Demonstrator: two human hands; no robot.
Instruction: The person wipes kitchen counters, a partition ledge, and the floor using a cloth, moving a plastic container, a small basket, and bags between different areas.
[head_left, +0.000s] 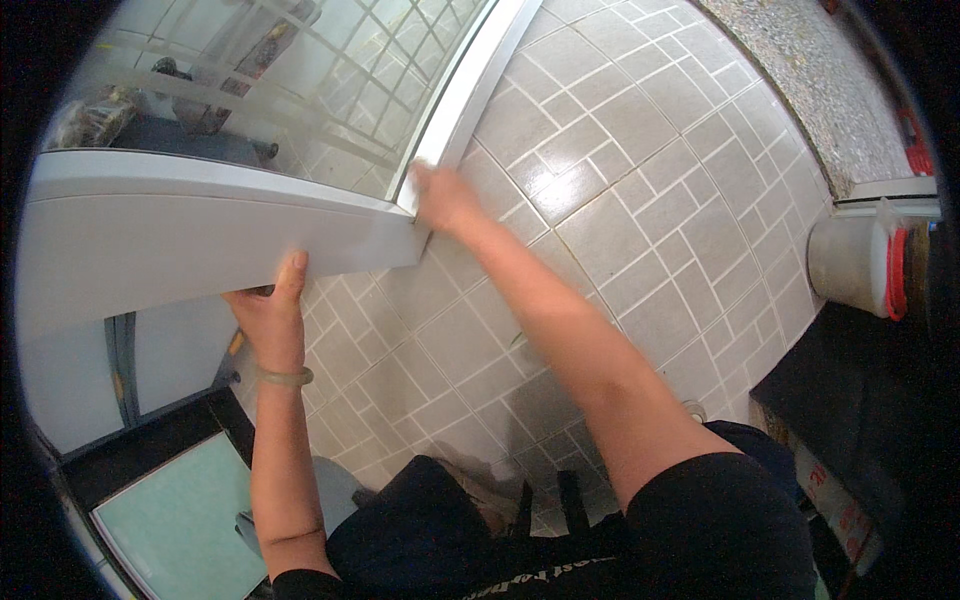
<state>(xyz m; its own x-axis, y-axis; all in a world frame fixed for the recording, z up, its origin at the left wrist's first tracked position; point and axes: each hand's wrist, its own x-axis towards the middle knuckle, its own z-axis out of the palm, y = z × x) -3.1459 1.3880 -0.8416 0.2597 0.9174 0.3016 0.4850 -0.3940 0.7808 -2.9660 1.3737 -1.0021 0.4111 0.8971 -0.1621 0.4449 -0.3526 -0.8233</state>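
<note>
A white-framed door or window panel (225, 225) with a large glass pane (330, 82) fills the upper left. My left hand (274, 315), with a pale bangle at the wrist, grips the frame's lower edge; the thumb lies on the near face and the fingers are hidden behind it. At the frame's corner is my right hand (446, 195), blurred, its fingers against the white upright member. Whether it holds something small cannot be told.
Grey patterned floor tiles (645, 217) spread below the panel. A bucket-like container (847, 262) with a red handle stands at the right, near a black surface (832, 390). A speckled stone ledge (810, 82) runs along the upper right. A pale green panel (180, 517) lies at lower left.
</note>
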